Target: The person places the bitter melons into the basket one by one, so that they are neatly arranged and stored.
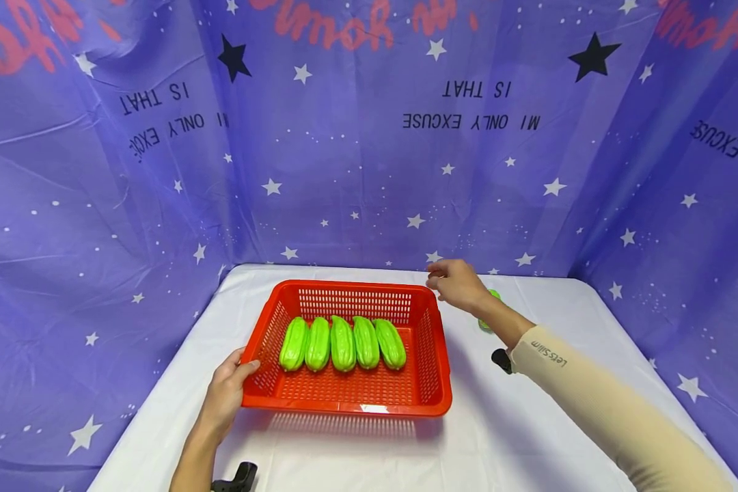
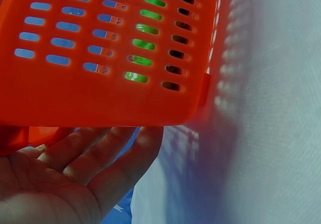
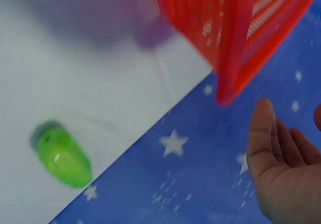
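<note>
A red plastic basket (image 1: 350, 403) with slotted walls holds several ribbed, bright green gourd-like vegetables (image 1: 343, 345) lying side by side. My left hand (image 1: 224, 386) grips the basket's left end, thumb over the rim. In the left wrist view, the fingers (image 2: 120, 169) of that hand go up behind the basket's rim. Just off the back right corner, my right hand (image 1: 458, 283) hovers with loosely bent fingers. The right wrist view shows a gap between it and the basket (image 3: 230, 83), with nothing in the hand.
A smooth green fruit-like object (image 3: 65, 156) lies on the white-covered table (image 1: 529, 424), partly hidden behind the right forearm in the head view. Purple-blue curtains (image 1: 357, 171) with stars and lettering hang close around the table's back and sides.
</note>
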`<state>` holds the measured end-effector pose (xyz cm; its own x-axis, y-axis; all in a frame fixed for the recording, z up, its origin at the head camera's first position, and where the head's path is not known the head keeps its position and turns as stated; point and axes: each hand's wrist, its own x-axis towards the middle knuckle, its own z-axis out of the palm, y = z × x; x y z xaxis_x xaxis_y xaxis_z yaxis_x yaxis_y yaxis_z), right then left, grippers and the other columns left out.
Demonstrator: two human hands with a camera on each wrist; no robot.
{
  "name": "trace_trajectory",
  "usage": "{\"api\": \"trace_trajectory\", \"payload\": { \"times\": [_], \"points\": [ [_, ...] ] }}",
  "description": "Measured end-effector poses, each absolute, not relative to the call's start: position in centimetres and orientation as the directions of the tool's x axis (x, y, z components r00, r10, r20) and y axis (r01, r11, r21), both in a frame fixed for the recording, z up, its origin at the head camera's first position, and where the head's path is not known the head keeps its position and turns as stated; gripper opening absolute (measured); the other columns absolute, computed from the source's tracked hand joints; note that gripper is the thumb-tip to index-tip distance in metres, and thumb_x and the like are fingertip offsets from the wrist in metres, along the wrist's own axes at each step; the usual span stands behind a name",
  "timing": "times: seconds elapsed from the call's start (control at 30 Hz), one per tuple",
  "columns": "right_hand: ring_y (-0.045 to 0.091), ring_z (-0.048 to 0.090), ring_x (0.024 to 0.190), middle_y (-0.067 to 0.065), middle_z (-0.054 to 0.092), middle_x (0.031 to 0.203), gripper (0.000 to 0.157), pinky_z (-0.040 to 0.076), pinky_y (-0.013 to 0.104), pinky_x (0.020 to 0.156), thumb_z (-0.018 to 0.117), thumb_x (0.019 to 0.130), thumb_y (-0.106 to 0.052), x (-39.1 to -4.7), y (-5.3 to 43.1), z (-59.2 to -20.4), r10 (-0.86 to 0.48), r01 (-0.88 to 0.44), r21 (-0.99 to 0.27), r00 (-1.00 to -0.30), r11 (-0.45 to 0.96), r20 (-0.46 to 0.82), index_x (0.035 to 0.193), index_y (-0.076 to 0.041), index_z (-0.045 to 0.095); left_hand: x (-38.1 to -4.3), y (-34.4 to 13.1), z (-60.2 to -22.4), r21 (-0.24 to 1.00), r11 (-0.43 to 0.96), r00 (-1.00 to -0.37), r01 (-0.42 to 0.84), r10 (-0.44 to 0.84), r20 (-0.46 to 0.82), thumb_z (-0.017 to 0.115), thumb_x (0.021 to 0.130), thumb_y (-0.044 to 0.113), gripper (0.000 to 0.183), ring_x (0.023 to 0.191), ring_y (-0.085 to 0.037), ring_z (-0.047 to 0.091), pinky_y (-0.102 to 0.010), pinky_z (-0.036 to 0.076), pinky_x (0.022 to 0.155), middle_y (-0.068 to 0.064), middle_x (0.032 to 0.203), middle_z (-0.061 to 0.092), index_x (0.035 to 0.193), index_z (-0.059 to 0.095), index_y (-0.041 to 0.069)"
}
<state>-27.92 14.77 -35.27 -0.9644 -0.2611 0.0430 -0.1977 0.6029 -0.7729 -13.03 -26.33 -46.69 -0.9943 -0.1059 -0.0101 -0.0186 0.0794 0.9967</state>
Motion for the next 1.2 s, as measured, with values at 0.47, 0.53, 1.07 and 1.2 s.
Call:
{"api": "trace_trajectory", "payload": {
  "times": [0.47, 0.53, 1.07, 1.2],
  "points": [
    [0.043, 0.061, 0.119, 0.025, 0.065, 0.129, 0.048, 0.049, 0.052, 0.099, 0.056, 0.097, -0.017, -29.7, 21.8, -37.4, -0.142, -0.133, -0.636, -0.989, 0.76, 0.037, 0.138, 0.007, 0.055, -12.9, -26.5, -46.8, 0.996, 0.083, -0.994, -0.026, -0.107, -0.017, 0.04, 0.106, 0.009, 0.036, 0.097, -0.03, 0.066, -0.036, 0.057, 0.078, -0.024, 0.117, 0.06, 0.138, 0.047, -0.005],
    [0.045, 0.057, 0.124, 0.027, 0.064, 0.13, 0.049, 0.043, 0.055, 0.105, 0.056, 0.097, -0.019, -30.0, 22.5, -37.9, -0.138, -0.136, -0.585, -0.99, 0.8, 0.041, 0.138, 0.008, 0.054, -12.9, -26.5, -46.8, 0.996, 0.081, -0.994, -0.024, -0.107, -0.015, 0.04, 0.106, 0.009, 0.035, 0.096, -0.03, 0.067, -0.036, 0.057, 0.078, -0.024, 0.116, 0.06, 0.137, 0.048, -0.006],
    [0.057, 0.046, 0.128, 0.036, 0.053, 0.137, 0.055, 0.039, 0.064, 0.105, 0.053, 0.097, -0.025, -31.9, 25.8, -43.0, -0.091, -0.096, -0.391, -0.995, 0.916, 0.029, 0.14, 0.01, 0.048, -13.1, -26.4, -46.8, 0.997, 0.075, -0.993, -0.025, -0.113, -0.017, 0.041, 0.105, 0.009, 0.036, 0.098, -0.031, 0.067, -0.036, 0.058, 0.078, -0.026, 0.118, 0.06, 0.138, 0.047, -0.005],
    [0.055, 0.047, 0.128, 0.037, 0.051, 0.138, 0.06, 0.039, 0.065, 0.105, 0.053, 0.098, -0.027, -32.1, 25.5, -44.3, -0.076, -0.069, -0.37, -0.997, 0.926, -0.005, 0.147, 0.006, 0.042, -13.1, -26.3, -46.8, 0.997, 0.069, -0.994, -0.031, -0.111, -0.023, 0.042, 0.105, 0.009, 0.037, 0.099, -0.033, 0.067, -0.037, 0.058, 0.079, -0.026, 0.119, 0.06, 0.139, 0.047, -0.005]
  ]
}}
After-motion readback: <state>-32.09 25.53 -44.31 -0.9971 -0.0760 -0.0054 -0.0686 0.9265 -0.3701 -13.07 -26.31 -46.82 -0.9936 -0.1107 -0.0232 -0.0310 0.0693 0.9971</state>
